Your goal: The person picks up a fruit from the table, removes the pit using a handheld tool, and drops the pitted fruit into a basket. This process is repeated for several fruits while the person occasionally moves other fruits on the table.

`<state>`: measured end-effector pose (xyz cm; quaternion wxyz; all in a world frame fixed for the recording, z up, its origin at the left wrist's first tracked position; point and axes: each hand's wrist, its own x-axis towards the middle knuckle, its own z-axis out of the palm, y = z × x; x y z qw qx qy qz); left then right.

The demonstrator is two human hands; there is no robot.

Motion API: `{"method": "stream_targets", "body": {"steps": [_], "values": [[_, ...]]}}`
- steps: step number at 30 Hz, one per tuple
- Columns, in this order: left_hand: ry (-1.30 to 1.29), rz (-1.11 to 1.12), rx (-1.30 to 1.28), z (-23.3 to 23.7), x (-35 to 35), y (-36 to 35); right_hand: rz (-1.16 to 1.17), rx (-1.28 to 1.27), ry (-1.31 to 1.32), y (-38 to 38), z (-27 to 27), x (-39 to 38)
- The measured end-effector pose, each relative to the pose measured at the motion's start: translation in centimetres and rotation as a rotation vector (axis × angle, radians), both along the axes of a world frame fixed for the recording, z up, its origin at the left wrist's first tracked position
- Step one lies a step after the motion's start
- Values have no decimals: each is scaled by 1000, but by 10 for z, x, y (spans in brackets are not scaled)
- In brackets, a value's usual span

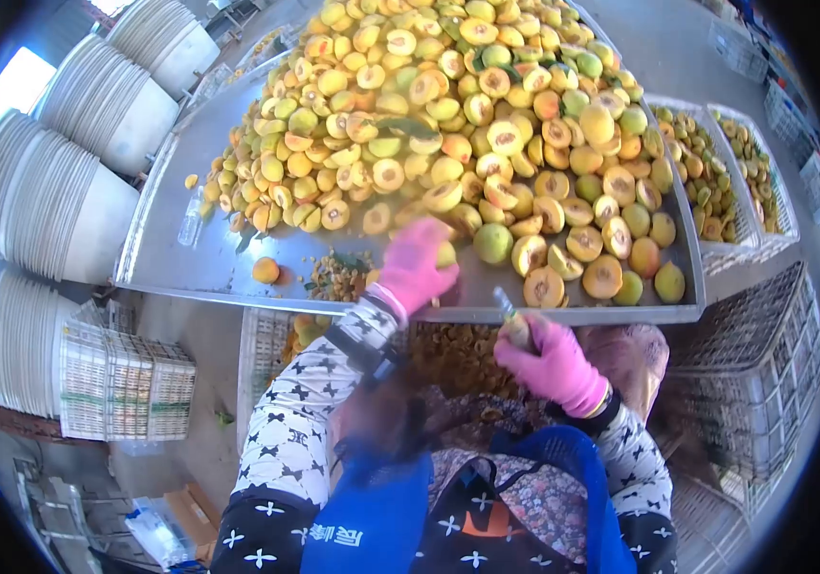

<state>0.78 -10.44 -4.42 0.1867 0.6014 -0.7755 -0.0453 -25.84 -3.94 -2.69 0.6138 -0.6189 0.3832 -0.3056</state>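
Observation:
A large heap of yellow peaches (pixel 386 175), many cut in half with the stones showing, lies on a metal table (pixel 166 251). My left hand (pixel 417 266), in a pink glove, is at the heap's front edge. Its fingers are closed around a greenish-yellow peach (pixel 445 254), mostly hidden by the glove. My right hand (pixel 555 365), also pink-gloved, is over the table's front edge, wrapped round a short-handled tool (pixel 517 331) with a narrow metal tip pointing up. The tip's exact shape is blurred.
Small stones and scraps (pixel 338 277) and a plastic bottle (pixel 190 222) lie on the table's left. A crate (pixel 259 349) with scraps sits below the edge. Stacked white tubs (pixel 51 201) stand left, dark crates (pixel 750 373) right, filled crates (pixel 737 215) behind.

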Motion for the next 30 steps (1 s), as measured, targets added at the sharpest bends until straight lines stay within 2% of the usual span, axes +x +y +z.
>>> {"method": "stream_targets", "body": {"steps": [2, 4, 5, 8, 9, 12, 13, 16, 19, 22, 25, 30], "values": [[242, 124, -90, -2, 18, 11, -81, 207, -59, 2, 9, -1], [1197, 3, 263, 24, 14, 32, -132, 355, -172, 2, 12, 2], [1675, -62, 434, 41, 9, 39, -143, 346, -208, 1, 9, 5], [2080, -251, 576, 55, -29, 63, -239, 294, -307, 4, 16, 19], [2158, -245, 681, 52, -37, 69, -242, 311, -380, 4, 12, 22], [2110, -235, 670, 42, -65, 85, -221, 307, -402, 4, 10, 23], [2124, -311, 693, 44, -67, 87, -251, 312, -390, 6, 8, 22], [2250, -256, 701, 48, -66, 90, -433, -606, 107, 8, -2, 19], [2161, -148, 643, 40, -60, 90, -309, -700, 190, 16, 6, 19], [2187, -258, 605, 46, -62, 91, -270, -783, 323, 20, 4, 25], [2179, -122, 640, 45, -61, 93, -192, -775, 470, 22, -6, 24], [1965, 50, 511, 42, -67, 101, -79, -839, 582, 24, -15, 24]]}}
